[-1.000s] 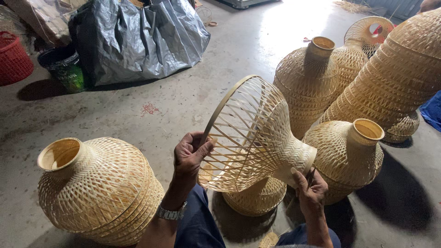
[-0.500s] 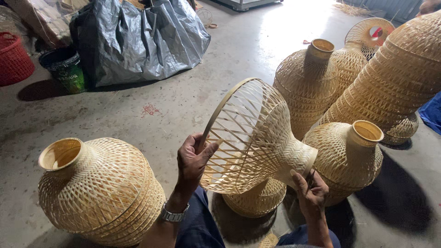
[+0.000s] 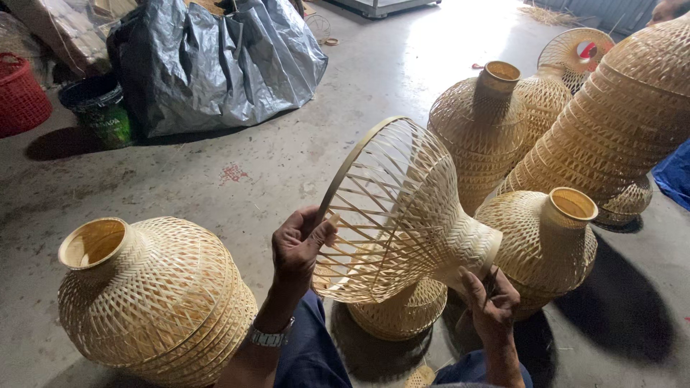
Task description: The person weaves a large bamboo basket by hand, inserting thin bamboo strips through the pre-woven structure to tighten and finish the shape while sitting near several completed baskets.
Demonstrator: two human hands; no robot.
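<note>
Both hands holding a woven bamboo lampshade (image 3: pixel 402 215) tilted on its side, above the lap.

L hand (image 3: pixel 298 244) grips the wide open rim, thumb over the edge; R hand (image 3: pixel 489 305) is closed round the narrow neck end w/ a thin dark tool (image 3: pixel 491 279) between the fingers. Under it a smaller woven piece (image 3: pixel 402 316) sits on the concrete floor (image 3: pixel 287 165). Near L: a finished shade (image 3: pixel 154 298), neck up. Just R: another shade (image 3: pixel 546 244), neck up. Further back: more shades (image 3: pixel 489 122) & a tall stack (image 3: pixel 618 122). Far L: grey plastic sack (image 3: pixel 215 61), green bucket (image 3: pixel 100 111), red basket (image 3: pixel 21 93).
</note>
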